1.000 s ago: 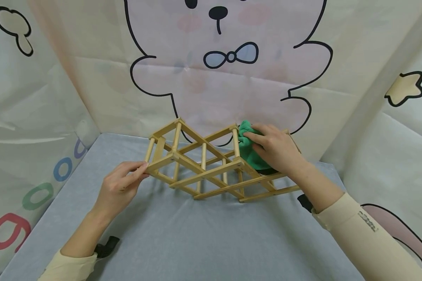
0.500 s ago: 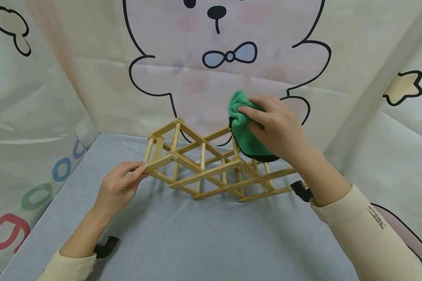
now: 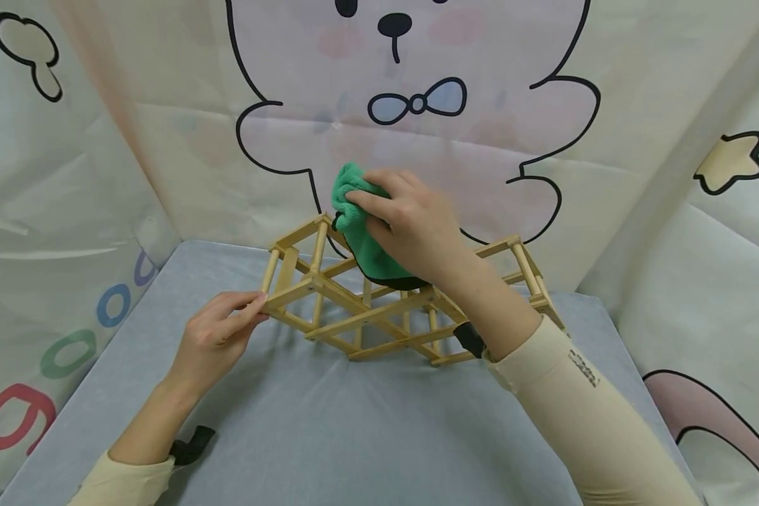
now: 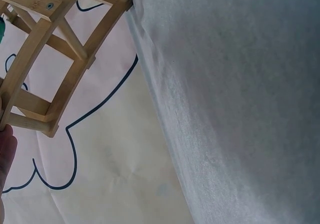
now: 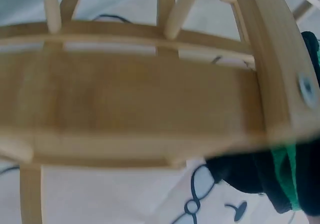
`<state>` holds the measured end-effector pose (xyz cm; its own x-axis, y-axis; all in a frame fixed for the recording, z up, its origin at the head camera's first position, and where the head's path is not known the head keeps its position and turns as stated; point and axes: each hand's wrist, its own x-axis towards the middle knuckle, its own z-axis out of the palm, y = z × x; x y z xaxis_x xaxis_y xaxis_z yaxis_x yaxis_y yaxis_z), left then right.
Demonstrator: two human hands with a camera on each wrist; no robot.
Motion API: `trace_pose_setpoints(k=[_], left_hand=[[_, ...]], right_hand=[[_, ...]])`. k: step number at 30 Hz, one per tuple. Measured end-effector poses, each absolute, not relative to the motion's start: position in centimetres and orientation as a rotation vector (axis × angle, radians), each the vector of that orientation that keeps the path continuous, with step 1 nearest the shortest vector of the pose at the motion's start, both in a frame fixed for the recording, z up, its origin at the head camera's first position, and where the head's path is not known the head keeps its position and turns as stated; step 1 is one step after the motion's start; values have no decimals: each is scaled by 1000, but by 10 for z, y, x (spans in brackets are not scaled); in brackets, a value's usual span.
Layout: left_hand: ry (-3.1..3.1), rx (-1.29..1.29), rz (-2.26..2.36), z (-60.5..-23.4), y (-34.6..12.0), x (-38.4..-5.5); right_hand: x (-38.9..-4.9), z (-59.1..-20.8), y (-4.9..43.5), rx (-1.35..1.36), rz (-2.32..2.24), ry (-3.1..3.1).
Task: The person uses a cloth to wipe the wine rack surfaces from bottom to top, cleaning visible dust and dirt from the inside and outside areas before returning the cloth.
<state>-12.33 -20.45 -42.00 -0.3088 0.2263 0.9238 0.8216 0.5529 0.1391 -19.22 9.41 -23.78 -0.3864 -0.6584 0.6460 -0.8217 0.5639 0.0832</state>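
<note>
A folding wooden rack (image 3: pixel 365 317) of pale slats and round dowels stands spread in a zigzag across the table. At its left end, my left hand (image 3: pixel 218 334) pinches the front corner between thumb and fingers; in the left wrist view only the fingertips (image 4: pixel 6 151) show beside the rack (image 4: pixel 27 59). My right hand (image 3: pixel 420 221) grips a bunched green cloth (image 3: pixel 373 246) with dark edging, over the rack's middle. Whether the cloth touches the wood there cannot be told. In the right wrist view, a blurred wooden slat (image 5: pixel 140 94) hides most of the cloth (image 5: pixel 282 171).
A grey-blue cloth covers the table (image 3: pixel 354 436). Behind it hangs a backdrop (image 3: pixel 183 140) printed with a cartoon bear, close to the rack's far side. Printed sheets (image 3: pixel 31 232) also enclose the left and right sides. A dark strap end (image 3: pixel 192 445) sticks out at the left wrist.
My right hand has lifted the green cloth from the rack's right part and carried it left to above the middle. The left hand and the rack have stayed in place.
</note>
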Motion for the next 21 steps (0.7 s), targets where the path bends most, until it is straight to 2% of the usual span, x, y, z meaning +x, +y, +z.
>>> trace_pose_setpoints(k=[12,21], left_hand=[[-1858,-864,-758,-420,-205,-123],[-1866,-865,-756,-421,-205,-123]], right_hand=[[-205,-276,75,1217,211,-2418],[-206,-284,77,1161,105,-2565]])
